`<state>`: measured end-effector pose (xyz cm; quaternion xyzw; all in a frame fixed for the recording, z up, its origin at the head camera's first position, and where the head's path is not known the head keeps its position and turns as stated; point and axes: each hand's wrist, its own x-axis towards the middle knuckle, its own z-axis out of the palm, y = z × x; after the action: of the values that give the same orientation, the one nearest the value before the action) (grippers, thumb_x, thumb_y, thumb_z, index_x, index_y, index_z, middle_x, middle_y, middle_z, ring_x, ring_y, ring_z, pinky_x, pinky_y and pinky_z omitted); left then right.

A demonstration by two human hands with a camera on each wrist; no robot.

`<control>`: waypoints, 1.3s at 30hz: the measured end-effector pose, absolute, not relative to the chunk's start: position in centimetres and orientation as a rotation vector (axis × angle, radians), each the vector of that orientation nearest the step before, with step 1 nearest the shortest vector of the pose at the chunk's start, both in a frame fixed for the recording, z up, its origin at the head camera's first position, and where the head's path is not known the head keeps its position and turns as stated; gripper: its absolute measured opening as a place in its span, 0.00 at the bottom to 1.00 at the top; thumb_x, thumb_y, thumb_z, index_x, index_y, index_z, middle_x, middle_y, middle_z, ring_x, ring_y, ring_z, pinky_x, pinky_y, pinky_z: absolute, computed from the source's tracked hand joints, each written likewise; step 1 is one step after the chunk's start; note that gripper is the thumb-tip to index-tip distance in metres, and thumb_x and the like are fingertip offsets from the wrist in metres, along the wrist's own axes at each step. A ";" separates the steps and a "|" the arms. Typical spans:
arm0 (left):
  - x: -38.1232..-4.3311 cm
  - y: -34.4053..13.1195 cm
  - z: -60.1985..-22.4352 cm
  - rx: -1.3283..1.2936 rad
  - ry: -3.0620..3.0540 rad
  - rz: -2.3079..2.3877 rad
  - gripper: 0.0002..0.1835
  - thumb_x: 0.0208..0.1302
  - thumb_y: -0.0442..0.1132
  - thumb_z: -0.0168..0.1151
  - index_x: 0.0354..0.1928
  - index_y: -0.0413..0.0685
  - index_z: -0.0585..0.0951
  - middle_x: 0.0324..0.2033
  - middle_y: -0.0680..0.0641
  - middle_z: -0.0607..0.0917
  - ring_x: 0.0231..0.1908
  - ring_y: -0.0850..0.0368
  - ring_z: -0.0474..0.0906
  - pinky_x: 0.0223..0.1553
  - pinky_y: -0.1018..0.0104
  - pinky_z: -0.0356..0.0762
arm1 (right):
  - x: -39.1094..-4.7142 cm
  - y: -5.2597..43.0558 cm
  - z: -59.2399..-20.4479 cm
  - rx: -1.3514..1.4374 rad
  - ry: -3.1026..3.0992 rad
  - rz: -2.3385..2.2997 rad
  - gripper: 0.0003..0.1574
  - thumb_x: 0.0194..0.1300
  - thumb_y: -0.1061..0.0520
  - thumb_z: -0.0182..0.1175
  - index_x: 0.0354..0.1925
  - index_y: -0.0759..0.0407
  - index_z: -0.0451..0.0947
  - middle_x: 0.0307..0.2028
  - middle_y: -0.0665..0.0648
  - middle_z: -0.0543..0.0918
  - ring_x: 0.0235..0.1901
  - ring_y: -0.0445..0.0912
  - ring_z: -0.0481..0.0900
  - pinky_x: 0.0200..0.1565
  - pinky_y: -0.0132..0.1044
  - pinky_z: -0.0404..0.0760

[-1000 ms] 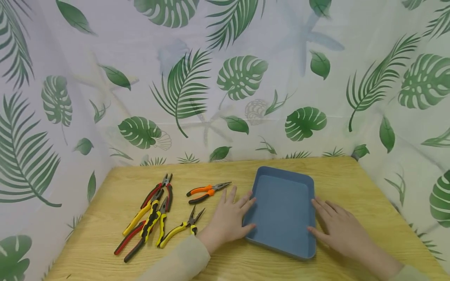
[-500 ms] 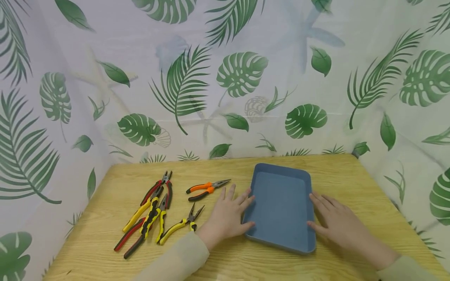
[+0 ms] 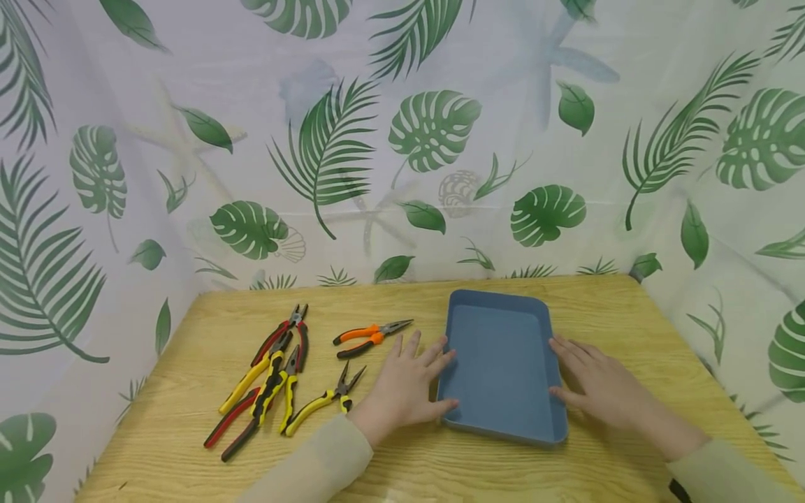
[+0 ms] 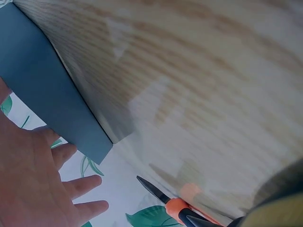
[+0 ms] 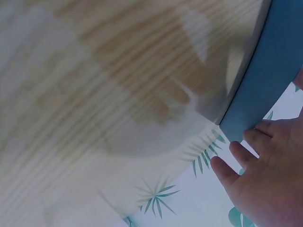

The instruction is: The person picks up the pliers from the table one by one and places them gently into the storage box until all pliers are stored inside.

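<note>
A shallow blue tray [image 3: 497, 370] lies on the table between both hands. My left hand [image 3: 405, 384] is spread along its left side, fingers fairly straight and fingertips at the rim. On the right side, my right hand [image 3: 604, 388] touches the wall with extended fingers. In the left wrist view, the tray's outer wall [image 4: 52, 90] stands beside the left hand's fingers. The right wrist view shows the right hand [image 5: 272, 165] with fingers at the tray's wall [image 5: 265, 71]. Nearest the left hand are orange-and-black long-nose pliers [image 3: 376, 337] and yellow-and-black pliers [image 3: 327, 400], partly hidden by the sleeve.
Several more pliers with red-and-black and yellow-and-black handles [image 3: 270, 391] lie in an overlapping group at the left of the wooden table [image 3: 402, 461]. A leaf-patterned cloth [image 3: 402, 154] closes off the back and sides.
The tray has turned slightly counterclockwise, its far end shifting left and its near right corner moving a little away. The right hand has followed it slightly; the left hand and pliers stay nearly still.
</note>
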<state>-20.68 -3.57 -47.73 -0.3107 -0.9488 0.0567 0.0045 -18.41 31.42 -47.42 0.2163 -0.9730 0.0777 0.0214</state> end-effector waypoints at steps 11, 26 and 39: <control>-20.4 -3.6 -47.7 -0.963 -2.984 0.211 0.48 0.69 0.82 0.44 0.84 0.70 0.58 0.85 0.56 0.56 0.83 0.39 0.55 0.80 0.36 0.56 | -19.8 31.6 -47.2 0.728 -3.036 0.249 0.53 0.71 0.40 0.68 0.77 0.71 0.63 0.76 0.72 0.69 0.71 0.72 0.70 0.67 0.70 0.72; -20.0 -3.8 -47.6 -0.981 -2.999 0.174 0.49 0.70 0.82 0.40 0.85 0.66 0.57 0.85 0.51 0.55 0.82 0.38 0.57 0.79 0.36 0.58 | -21.2 31.9 -47.4 0.766 -3.013 0.230 0.50 0.73 0.42 0.66 0.78 0.70 0.62 0.76 0.72 0.68 0.71 0.72 0.71 0.67 0.70 0.72; -19.6 -3.4 -47.4 -0.916 -3.078 0.117 0.50 0.71 0.82 0.39 0.85 0.64 0.56 0.86 0.50 0.52 0.82 0.35 0.56 0.78 0.33 0.59 | -22.0 31.7 -47.2 0.753 -3.005 0.199 0.48 0.74 0.42 0.65 0.79 0.67 0.63 0.77 0.70 0.68 0.71 0.71 0.71 0.65 0.72 0.72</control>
<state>-19.56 -3.38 -47.40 -0.2849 -0.9572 0.0365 -0.0360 -21.97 31.71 -47.24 0.2426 -0.9678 0.0641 0.0186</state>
